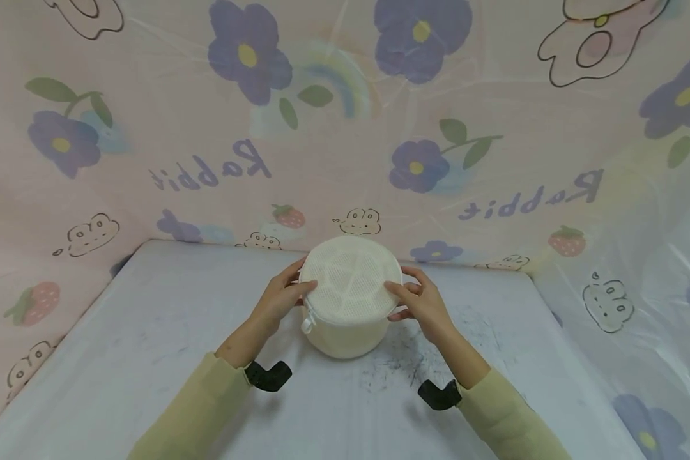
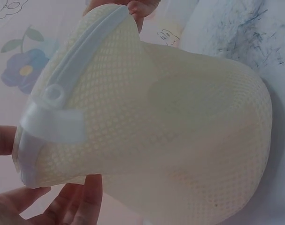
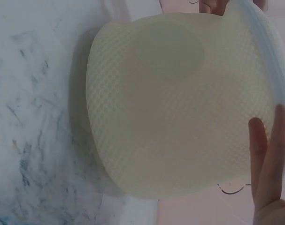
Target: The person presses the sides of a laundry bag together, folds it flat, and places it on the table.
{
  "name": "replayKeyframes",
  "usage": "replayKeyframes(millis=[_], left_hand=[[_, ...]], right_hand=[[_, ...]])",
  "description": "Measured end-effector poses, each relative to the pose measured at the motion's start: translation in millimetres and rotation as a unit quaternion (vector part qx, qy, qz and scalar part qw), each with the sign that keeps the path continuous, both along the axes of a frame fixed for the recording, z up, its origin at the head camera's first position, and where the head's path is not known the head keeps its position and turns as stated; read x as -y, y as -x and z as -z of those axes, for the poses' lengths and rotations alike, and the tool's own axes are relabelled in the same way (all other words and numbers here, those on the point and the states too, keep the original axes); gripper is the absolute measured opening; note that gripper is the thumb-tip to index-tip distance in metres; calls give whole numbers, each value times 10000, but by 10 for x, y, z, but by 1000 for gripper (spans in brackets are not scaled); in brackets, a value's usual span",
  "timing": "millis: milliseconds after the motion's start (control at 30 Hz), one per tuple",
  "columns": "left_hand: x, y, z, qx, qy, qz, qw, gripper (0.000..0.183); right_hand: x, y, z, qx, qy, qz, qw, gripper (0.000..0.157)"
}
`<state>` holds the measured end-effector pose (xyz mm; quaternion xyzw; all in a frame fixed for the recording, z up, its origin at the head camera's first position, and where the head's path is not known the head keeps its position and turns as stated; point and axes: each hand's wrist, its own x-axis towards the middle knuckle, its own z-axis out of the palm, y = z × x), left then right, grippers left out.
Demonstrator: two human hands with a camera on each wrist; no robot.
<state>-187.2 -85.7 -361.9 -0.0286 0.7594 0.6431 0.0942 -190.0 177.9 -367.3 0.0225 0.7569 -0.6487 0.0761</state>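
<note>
Head view: Two pale yellow-green sleeves, the left sleeve (image 1: 192,409) and the right sleeve (image 1: 508,415), reach in from the lower edge, each with a black wrist device, one on the left (image 1: 269,375) and one on the right (image 1: 439,395). Ahead of them, a cream mesh bag (image 1: 351,297) stands upright at the middle of a whitish table (image 1: 207,313), held from both sides. The left hand (image 1: 276,297) pinches the rim, thumb on the round top and fingers beneath; the right hand (image 1: 422,303) pinches the opposite rim likewise, its fingers somewhat spread along the side. A white zipper (image 2: 81,56) follows the rim in the left wrist view, where a blurred white pull tab (image 2: 55,124) hangs against the mesh near the left fingers. Dark marks (image 1: 414,364) streak the tabletop to the right of the bag. Behind, a pale pink sheet (image 1: 333,147) carries purple flowers, strawberries, line-drawn rabbits and the word "Rabbit" in reverse.
</note>
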Motion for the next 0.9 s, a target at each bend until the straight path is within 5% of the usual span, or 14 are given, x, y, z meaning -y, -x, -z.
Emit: replayKeyframes(millis=[767,900], left_hand=[[-4,-33,113,-8,84,172,9998,60],[15,-48,134,-7,142,207,9997,58]], right_hand=[[-79,-166,122,86,-226,3,9997,66],[-113,-165,149,-52,-603,-107,9981,61]])
